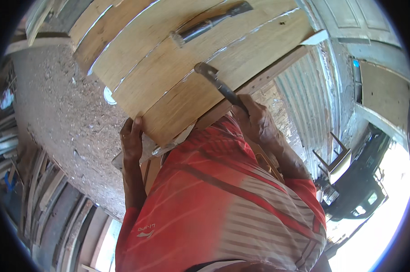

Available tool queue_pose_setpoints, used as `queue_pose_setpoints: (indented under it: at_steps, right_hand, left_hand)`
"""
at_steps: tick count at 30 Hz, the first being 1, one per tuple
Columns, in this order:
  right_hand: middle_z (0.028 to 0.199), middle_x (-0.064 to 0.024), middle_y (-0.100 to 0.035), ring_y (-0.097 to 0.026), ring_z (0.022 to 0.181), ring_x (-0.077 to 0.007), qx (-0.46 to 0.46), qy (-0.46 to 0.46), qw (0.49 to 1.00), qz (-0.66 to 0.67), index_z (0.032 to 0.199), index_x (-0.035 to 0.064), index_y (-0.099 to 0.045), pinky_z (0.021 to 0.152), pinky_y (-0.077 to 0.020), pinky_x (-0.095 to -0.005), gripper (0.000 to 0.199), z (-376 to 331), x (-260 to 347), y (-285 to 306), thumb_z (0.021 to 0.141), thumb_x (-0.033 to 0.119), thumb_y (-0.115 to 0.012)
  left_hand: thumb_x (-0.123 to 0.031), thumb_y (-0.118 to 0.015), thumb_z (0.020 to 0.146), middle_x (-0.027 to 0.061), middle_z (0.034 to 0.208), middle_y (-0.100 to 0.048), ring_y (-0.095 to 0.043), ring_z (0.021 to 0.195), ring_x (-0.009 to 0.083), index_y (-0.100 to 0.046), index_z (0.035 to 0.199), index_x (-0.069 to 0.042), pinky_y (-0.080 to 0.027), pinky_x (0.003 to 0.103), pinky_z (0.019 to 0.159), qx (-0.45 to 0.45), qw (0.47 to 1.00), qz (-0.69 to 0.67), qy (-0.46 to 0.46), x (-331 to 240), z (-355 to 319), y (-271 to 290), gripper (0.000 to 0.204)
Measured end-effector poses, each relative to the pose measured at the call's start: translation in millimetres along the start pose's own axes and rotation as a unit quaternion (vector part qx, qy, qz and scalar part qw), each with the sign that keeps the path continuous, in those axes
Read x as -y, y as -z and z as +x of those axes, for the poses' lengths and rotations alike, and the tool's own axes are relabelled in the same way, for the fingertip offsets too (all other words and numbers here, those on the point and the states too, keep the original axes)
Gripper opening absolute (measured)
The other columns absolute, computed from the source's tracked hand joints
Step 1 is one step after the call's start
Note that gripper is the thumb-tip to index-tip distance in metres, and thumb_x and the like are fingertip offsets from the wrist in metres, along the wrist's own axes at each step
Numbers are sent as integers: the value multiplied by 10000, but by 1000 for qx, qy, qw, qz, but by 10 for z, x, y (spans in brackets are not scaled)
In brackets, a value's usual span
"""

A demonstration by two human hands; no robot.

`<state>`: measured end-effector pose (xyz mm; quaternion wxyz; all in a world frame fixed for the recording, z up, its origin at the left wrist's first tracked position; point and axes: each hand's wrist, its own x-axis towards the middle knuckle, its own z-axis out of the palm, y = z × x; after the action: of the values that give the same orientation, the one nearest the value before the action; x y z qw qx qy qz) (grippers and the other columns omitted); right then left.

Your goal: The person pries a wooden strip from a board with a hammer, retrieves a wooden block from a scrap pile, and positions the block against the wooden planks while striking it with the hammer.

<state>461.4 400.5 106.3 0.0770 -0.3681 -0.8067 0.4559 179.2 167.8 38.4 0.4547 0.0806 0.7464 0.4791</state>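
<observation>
Before me lies a panel of pale wooden boards (164,79), with white streaks along the seams between them. My right hand (255,119) is closed round the handle of a hammer (219,85), whose dark head is over the near boards; whether it touches them I cannot tell. At the panel's left near corner my left hand (132,133) grips the board edge, thumb on top and the other fingers partly hidden. A long dark tool (209,25) with a pale, frayed-looking end lies farther up on the boards; its kind is unclear.
Left of the panel is a dirt floor (73,118) with scattered chips and a white round thing (109,95). Timber pieces (55,208) are stacked at lower left. Corrugated sheeting (307,93) stands to the right, with a chair (338,163) and a dark vehicle (366,186) beyond.
</observation>
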Motion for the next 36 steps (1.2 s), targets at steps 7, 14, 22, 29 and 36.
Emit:
queue_pose_setpoints:
  at_steps: [7,14,22,29,36]
  right_hand:
    - [709,-165,-574,-578,631,-253,-79,-95,992,7,1135,17,-561,604,-453,-393,248,-75,-219,305,1004,228,-572]
    - [707,-135,-563,-551,642,-217,-112,-107,986,59,1145,22,-555,614,-445,-380,256,-67,-347,444,992,225,-579]
    - [709,-124,-589,-555,635,-174,-175,-93,980,2,1230,75,-558,580,-448,-351,265,356,-536,646,979,156,-578]
    - [695,-35,-518,-467,622,-105,-106,-55,992,41,1213,30,-569,571,-410,-310,268,949,-392,679,977,156,-584]
    - [704,-26,-523,-480,609,-101,-50,-5,998,33,1221,8,-558,559,-408,-298,286,1392,-280,765,979,161,-573]
  left_hand:
    - [-464,-571,991,112,1149,-561,-515,1062,192,-527,1282,76,-435,355,931,24,999,36,-2,-12,21,13,615]
    - [-454,-570,991,175,1262,-547,-515,1169,239,-482,1337,108,-425,395,1009,43,997,-65,4,68,47,43,665]
    - [-129,-564,982,176,1098,-671,-666,963,301,-541,1298,0,-520,405,871,-82,893,370,-244,16,400,274,342]
    - [-139,-560,994,170,1280,-613,-608,1139,269,-503,1376,22,-476,375,989,-67,958,127,-249,197,993,522,418]
    - [-529,-602,960,144,1200,-632,-612,1093,216,-556,1318,29,-501,349,940,-44,984,-174,-11,-211,849,326,665]
